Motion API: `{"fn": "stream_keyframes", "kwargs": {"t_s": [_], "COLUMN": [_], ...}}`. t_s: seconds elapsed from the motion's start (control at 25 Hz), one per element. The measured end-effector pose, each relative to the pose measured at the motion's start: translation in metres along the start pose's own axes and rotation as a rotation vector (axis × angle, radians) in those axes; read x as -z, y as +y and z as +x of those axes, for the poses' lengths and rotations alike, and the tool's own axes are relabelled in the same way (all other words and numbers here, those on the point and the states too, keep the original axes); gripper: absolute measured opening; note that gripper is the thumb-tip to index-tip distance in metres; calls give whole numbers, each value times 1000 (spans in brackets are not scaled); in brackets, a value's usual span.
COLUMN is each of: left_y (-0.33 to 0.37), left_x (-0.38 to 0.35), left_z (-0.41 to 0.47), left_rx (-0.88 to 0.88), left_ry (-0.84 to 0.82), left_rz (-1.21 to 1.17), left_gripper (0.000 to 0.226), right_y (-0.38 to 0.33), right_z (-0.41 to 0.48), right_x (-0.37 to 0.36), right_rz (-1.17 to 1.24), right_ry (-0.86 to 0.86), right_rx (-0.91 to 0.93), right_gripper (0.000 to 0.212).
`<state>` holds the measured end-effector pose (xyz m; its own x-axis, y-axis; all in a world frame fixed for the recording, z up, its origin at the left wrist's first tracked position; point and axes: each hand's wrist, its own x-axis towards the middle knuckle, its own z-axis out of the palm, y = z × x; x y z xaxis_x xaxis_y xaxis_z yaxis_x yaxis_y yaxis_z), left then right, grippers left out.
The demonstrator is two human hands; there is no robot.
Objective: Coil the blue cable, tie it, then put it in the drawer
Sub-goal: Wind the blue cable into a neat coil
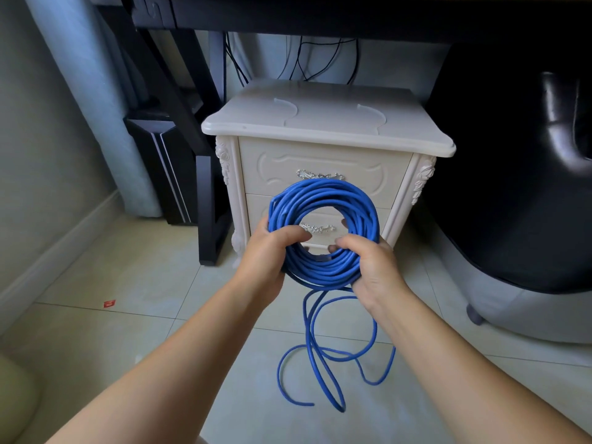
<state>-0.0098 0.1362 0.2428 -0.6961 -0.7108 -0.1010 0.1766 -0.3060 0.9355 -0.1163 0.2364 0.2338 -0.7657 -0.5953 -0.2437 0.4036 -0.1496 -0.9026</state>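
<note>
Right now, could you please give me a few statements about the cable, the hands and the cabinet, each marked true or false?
1. The left hand and the right hand both grip the blue cable. True.
2. The whole cable is coiled. False: a loose tail trails onto the floor.
3. The upper drawer of the white cabinet stands open. False: it looks closed.
4. A small red scrap lies on the floor at the left. True.

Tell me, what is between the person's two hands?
The head view shows the bottom arc of the blue cable coil bridging the left hand and the right hand, both gripping it.
</note>
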Motion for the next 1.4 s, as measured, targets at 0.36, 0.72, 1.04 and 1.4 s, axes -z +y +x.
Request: {"fn": "stream_keyframes", "kwargs": {"t_s": [0.36, 0.72, 1.04, 1.4], "left_y": [-27, -21, -2, 12], "left_x": [8, 6, 18, 49], "left_z": [-3, 12, 19, 23], "left_rx": [217, -392, -307, 356], "left_ry": [-444, 310, 442, 218], "left_rz": [649, 846, 963, 731], "left_gripper": [41, 33, 39, 52], "right_y": [-24, -32, -27, -26], "right_z": [18, 32, 23, 15], "right_x": [11, 37, 38, 34], "right_rz": [301, 165, -224, -569], "right_ry": [79, 338, 242, 75], "right_rx": [-88, -8, 59, 152], "right_gripper": [24, 20, 29, 33]}}
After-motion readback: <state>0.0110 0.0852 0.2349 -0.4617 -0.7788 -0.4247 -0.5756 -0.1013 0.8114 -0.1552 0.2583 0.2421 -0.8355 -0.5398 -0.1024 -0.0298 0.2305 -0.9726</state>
